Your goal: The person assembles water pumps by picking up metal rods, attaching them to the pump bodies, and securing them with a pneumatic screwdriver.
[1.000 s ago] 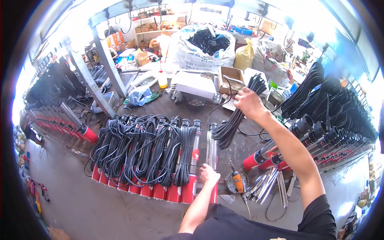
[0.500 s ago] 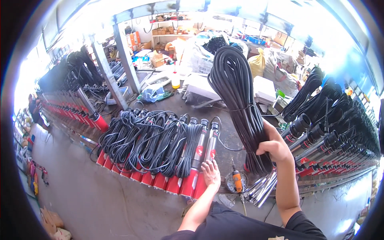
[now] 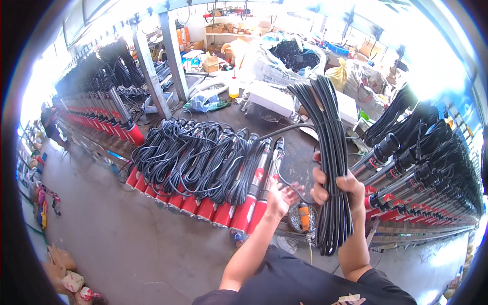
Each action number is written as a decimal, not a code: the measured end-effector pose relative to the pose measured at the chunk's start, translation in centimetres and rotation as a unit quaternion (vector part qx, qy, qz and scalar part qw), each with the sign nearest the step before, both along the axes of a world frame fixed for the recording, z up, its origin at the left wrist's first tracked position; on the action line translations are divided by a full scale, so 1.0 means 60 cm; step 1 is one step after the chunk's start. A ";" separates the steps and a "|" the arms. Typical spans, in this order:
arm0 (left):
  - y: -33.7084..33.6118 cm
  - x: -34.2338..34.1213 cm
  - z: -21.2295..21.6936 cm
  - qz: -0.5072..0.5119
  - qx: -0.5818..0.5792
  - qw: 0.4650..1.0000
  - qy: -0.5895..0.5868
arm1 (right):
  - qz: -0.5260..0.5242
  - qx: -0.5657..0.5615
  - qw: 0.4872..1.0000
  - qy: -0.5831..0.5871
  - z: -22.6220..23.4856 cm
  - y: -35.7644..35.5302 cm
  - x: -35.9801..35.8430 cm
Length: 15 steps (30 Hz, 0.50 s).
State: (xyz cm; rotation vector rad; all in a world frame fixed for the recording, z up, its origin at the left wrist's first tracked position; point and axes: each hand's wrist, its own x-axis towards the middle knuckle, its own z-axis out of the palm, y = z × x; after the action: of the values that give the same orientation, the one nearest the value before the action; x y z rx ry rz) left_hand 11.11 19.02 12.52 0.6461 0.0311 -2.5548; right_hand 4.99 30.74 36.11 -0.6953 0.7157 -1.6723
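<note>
1. Workbench (image 3: 300,152): dark, scuffed top. Along near edge, red-and-steel cylinders (image 3: 245,213) lie side by side in a row.
2. Same top, beyond the row: blue plastic bag (image 3: 206,101); upright bottle (image 3: 234,91), yellow contents; white box (image 3: 272,104).
3. Rear shelf (image 3: 229,34), pale board: small brown boxes (image 3: 231,28) lined up on it.
4. Floor (image 3: 132,244): grey. At lower left, brown carton (image 3: 61,256) and pale bag (image 3: 72,281) rest on it, just beside each other.
</note>
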 end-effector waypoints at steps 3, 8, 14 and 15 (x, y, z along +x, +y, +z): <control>-0.039 0.091 0.020 0.064 -0.208 0.968 -0.127 | 0.069 -0.021 0.994 -0.087 -0.097 -0.074 -0.023; -0.049 0.265 -0.079 0.221 -0.331 0.817 -0.417 | -0.061 0.182 0.950 0.245 -0.364 -0.223 -0.047; 0.096 0.346 -0.181 0.149 0.054 0.943 -0.292 | -0.097 0.448 0.679 0.574 -0.611 -0.218 0.053; 0.097 0.356 -0.242 0.164 0.092 0.946 -0.263 | -0.096 0.447 0.692 0.559 -0.603 -0.236 0.082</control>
State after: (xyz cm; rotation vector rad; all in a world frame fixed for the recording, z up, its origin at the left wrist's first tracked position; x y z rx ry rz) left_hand 32.45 24.81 -2.02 1.2624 0.1807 -2.0084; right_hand 9.91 16.61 -0.05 -0.8583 2.3287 -0.6548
